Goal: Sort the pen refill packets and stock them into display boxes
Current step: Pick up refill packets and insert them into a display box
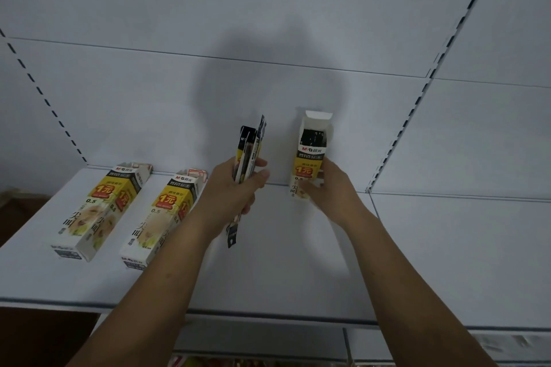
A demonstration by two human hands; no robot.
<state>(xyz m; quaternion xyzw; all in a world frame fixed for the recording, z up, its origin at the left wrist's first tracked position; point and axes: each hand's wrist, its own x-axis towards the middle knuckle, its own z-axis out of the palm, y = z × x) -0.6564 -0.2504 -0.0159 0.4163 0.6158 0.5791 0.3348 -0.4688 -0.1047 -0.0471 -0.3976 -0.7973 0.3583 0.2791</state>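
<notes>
**Refill packets in the left hand, box in the right**

Refill packets [248, 155] form a bundle gripped in the left hand [235, 191], fingers and thumb curled round their middle. Their long axis runs nearly upright, with the top ends fanning slightly toward the back panel [238, 83] and the lower ends sticking out below the palm, above the shelf [268, 271].

Just right of that hand, the right hand [325, 188] holds the upright display box [310, 158] by its lower half, fingers wrapped round its sides. The box stands on end against the back panel with its open top flap up, and dark packets [313, 138] show inside its cut-out.

Left of the left hand, two more boxes lie flat on the shelf, the near box [162, 214] and the far box [98, 211]. Both point their open ends toward the back panel, and their long axes slant the same way.
</notes>
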